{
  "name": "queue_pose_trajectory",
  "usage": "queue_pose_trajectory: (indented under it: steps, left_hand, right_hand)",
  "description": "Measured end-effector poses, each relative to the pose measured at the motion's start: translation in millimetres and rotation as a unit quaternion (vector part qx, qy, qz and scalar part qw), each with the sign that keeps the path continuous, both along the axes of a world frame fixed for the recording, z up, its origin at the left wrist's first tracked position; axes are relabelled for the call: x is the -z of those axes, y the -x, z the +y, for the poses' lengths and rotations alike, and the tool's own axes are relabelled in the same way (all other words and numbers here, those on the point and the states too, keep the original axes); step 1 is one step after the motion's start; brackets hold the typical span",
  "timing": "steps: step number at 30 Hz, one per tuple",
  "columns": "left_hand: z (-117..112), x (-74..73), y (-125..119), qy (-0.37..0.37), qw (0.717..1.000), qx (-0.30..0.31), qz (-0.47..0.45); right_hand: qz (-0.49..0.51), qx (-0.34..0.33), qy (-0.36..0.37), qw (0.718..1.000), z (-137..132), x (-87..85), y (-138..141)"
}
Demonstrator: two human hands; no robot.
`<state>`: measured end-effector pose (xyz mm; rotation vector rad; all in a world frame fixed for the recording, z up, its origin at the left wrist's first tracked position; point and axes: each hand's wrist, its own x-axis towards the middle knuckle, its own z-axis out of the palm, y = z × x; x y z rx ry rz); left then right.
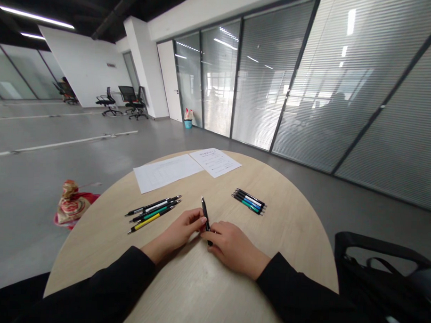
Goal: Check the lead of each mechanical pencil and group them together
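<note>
Two hands rest at the near edge of the round wooden table (290, 239). Your left hand (175, 233) and right hand (233, 247) grip one black pen (205, 216) between them, its length pointing toward the far edge. Three loose pens (153, 215) lie side by side to the left of your hands, nearest your left hand. Four loose pens (248, 201) lie together to the right, near your right hand. Two printed sheets (167, 173) lie along the far edge.
</note>
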<state>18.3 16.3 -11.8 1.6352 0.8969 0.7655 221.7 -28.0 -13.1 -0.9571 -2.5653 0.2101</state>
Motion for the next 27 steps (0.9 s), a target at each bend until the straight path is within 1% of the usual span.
queue_pose_trajectory:
  steps: [3,6,9,12,18,22,27]
  left_hand:
    - [1,1.0,0,0.001,1.0,0.002,0.001]
    - [2,-1.0,0,-0.006,1.0,-0.007,0.006]
    - [2,-4.1,-1,-0.018,0.999,-0.031,0.023]
    - [3,-5.7,-1,-0.023,0.997,-0.058,0.035]
    - [1,-8.0,-2,-0.026,0.994,-0.09,0.058]
    - [0,-11.0,-3,-0.013,0.994,-0.088,0.056]
    - [0,-10.6,-4,-0.007,0.995,-0.091,0.03]
  right_hand:
    - [-0.002,0.0,0.003,1.0,1,2.5,0]
    - [0.008,0.003,0.008,1.0,1,2.8,-1]
    - [0.021,0.009,0.016,1.0,0,0.9,-2]
    - [0.025,0.029,0.021,0.999,0,-0.2,-3]
    - [0.05,0.065,0.03,0.996,2,4.1,-4]
    - [0.054,0.103,0.041,0.992,3,5.0,-5]
    - [0.016,0.174,0.049,0.983,8,2.4,-12]
